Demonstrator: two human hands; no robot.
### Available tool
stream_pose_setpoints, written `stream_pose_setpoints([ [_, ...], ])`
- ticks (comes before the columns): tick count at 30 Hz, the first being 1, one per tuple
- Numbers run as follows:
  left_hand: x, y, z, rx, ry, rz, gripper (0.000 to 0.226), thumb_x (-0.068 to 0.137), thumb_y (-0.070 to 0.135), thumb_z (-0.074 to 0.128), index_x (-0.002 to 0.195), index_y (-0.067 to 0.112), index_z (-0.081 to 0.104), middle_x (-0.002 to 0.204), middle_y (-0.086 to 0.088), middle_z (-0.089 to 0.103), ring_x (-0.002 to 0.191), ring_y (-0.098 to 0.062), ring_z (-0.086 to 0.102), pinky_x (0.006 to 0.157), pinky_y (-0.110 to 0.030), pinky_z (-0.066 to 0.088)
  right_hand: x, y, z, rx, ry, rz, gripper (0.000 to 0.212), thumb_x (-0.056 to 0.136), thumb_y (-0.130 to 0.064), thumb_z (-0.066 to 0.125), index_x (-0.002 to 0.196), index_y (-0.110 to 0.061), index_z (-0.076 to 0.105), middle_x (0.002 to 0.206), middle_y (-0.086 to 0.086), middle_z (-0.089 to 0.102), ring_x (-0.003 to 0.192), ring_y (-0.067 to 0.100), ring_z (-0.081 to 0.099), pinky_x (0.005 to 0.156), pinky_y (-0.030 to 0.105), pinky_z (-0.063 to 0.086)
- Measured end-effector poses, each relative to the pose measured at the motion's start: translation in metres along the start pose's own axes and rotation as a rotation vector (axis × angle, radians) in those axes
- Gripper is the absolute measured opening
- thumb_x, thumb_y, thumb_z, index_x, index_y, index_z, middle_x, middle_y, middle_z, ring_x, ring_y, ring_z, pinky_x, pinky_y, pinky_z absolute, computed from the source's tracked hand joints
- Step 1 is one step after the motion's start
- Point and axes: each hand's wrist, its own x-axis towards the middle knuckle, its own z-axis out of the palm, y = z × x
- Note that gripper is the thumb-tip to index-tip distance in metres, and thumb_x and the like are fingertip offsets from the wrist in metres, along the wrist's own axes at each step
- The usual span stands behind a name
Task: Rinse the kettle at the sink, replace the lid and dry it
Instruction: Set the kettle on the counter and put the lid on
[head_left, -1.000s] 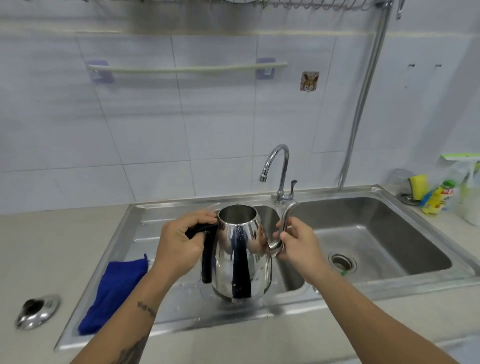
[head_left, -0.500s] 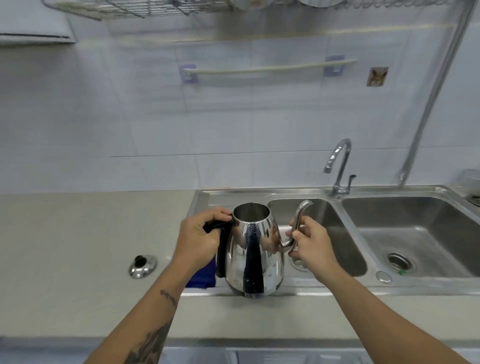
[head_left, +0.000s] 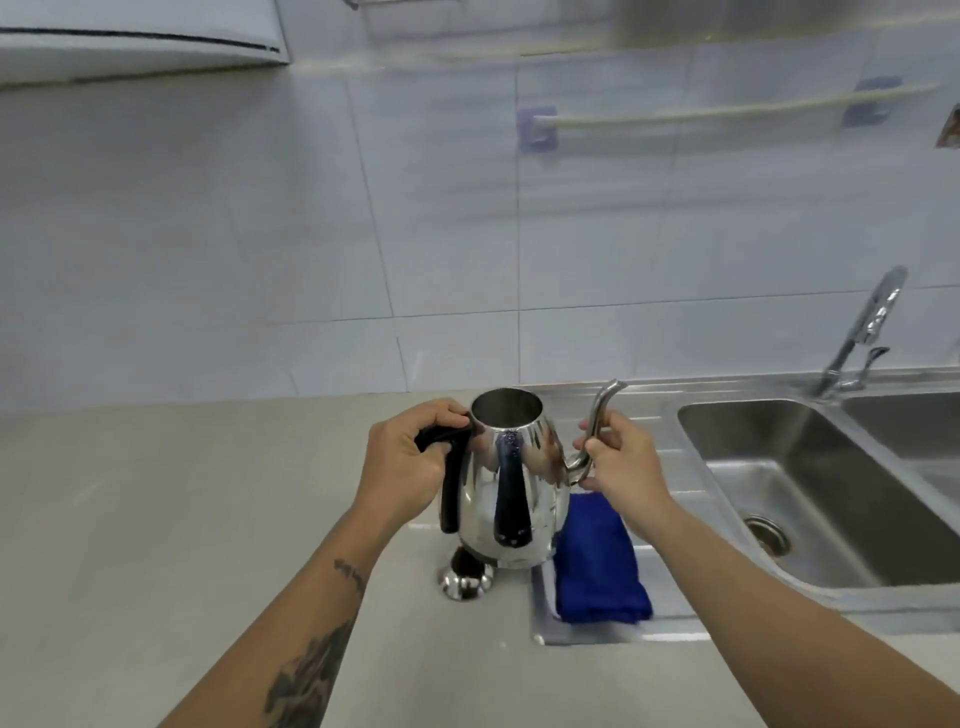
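Head cam shows the kettle (head_left: 511, 480) held upright just above the bench (head_left: 182, 519), left of the sink (head_left: 810, 499), so I'd say rinsing is over and we're at the put-the-lid-back-on step. Left hand (head_left: 402, 470) is wrapped tight around the black handle (head_left: 449, 486), right hand (head_left: 621, 457) is pinched closed on the thin curved spout (head_left: 597, 431), so both are clamped on the kettle and neither is free. The lid (head_left: 466, 577), shiny with a dark knob, sits on the bench right under the kettle's base, partly hidden by it. Blue cloth (head_left: 597, 561) lies folded on the drainboard just to the right. Next move, my guess: set the kettle down beside the lid rather than on top of it, let go with one hand, then pick the lid up by its knob and drop it into the open mouth. Kettle itself is polished steel, pear-shaped, mouth wide open, mirror finish reflecting the handle as a dark stripe. Looks like some droplets on the front, bit too small to be sure.
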Motion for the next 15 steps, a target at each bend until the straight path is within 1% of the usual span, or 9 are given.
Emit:
stream_pose_setpoints([
  [2, 0.013, -0.013, -0.019, 0.014, -0.006, 0.002, 0.054, 0.077, -0.026, 0.055, 0.082, 0.024, 0.074, 0.099, 0.012, 0.074, 0.099, -0.002, 0.069, 0.091, -0.02, 0.054, 0.006, -0.003, 0.028, 0.013, 0.017, 0.021, 0.034, 0.098, 0.002, 0.044, 0.094, -0.025, 0.064, 0.1, 0.007, 0.071, 0.091, 0.022, 0.066, 0.085, 0.06, 0.059],
  [4, 0.026, -0.028, -0.035, 0.023, 0.008, -0.002, 0.056, 0.076, -0.026, 0.053, 0.081, 0.026, 0.073, 0.098, 0.013, 0.073, 0.1, -0.002, 0.068, 0.092, -0.021, 0.054, 0.014, -0.006, 0.054, 0.017, 0.032, 0.027, 0.034, 0.098, 0.003, 0.046, 0.095, -0.025, 0.065, 0.102, 0.005, 0.072, 0.096, 0.018, 0.068, 0.087, 0.058, 0.059],
  [6, 0.037, -0.041, -0.047, 0.033, 0.018, -0.02, 0.059, 0.075, -0.026, 0.052, 0.079, 0.029, 0.072, 0.096, 0.016, 0.073, 0.101, -0.004, 0.069, 0.093, -0.024, 0.054, 0.022, -0.007, 0.074, 0.023, 0.044, 0.037, 0.034, 0.096, 0.004, 0.048, 0.094, -0.025, 0.066, 0.103, 0.004, 0.072, 0.099, 0.015, 0.069, 0.089, 0.055, 0.059],
  [9, 0.049, -0.061, -0.057, 0.066, 0.013, -0.016, 0.063, 0.073, -0.025, 0.049, 0.078, 0.034, 0.071, 0.096, 0.021, 0.072, 0.1, -0.008, 0.069, 0.093, -0.031, 0.056, 0.033, -0.003, 0.095, 0.0, 0.068, 0.053, 0.037, 0.093, 0.004, 0.05, 0.088, -0.029, 0.066, 0.098, -0.002, 0.073, 0.099, 0.013, 0.069, 0.091, 0.053, 0.059],
  [12, 0.055, -0.077, -0.058, 0.107, 0.001, -0.018, 0.061, 0.073, -0.024, 0.048, 0.079, 0.032, 0.07, 0.098, 0.022, 0.071, 0.101, -0.01, 0.069, 0.094, -0.037, 0.056, 0.041, 0.004, 0.109, -0.033, 0.091, 0.085, 0.039, 0.092, 0.006, 0.049, 0.086, -0.029, 0.066, 0.096, -0.004, 0.073, 0.099, 0.011, 0.069, 0.092, 0.053, 0.059],
  [15, 0.056, -0.092, -0.057, 0.127, 0.01, -0.015, 0.059, 0.073, -0.024, 0.047, 0.086, 0.029, 0.069, 0.101, 0.023, 0.07, 0.103, -0.01, 0.068, 0.094, -0.04, 0.056, 0.05, 0.012, 0.119, -0.04, 0.096, 0.115, 0.038, 0.091, 0.007, 0.048, 0.089, -0.025, 0.067, 0.096, -0.004, 0.073, 0.098, 0.01, 0.069, 0.092, 0.054, 0.058],
])
